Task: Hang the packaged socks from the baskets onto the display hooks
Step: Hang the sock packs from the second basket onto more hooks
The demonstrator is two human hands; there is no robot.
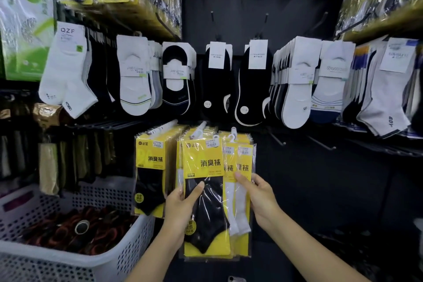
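Note:
A yellow pack of black socks [206, 192] hangs at the front of a middle row on a display hook [201, 128]. My left hand [180, 208] grips its left edge, thumb across the clear film. Just right of it hang yellow packs of white socks [239, 190] on another hook [233, 131]; my right hand [256, 194] holds their right edge, thumb on the front. A further stack of the same yellow packs [150, 174] hangs to the left. A white perforated basket [128, 249] at lower left holds dark and red packaged items [75, 231].
Above, rows of white and black socks [137, 75] fill the upper hooks. Two bare hooks [278, 138] jut out to the right of the yellow packs, in front of a dark panel. Brown and olive socks [49, 167] hang at the left, over the basket.

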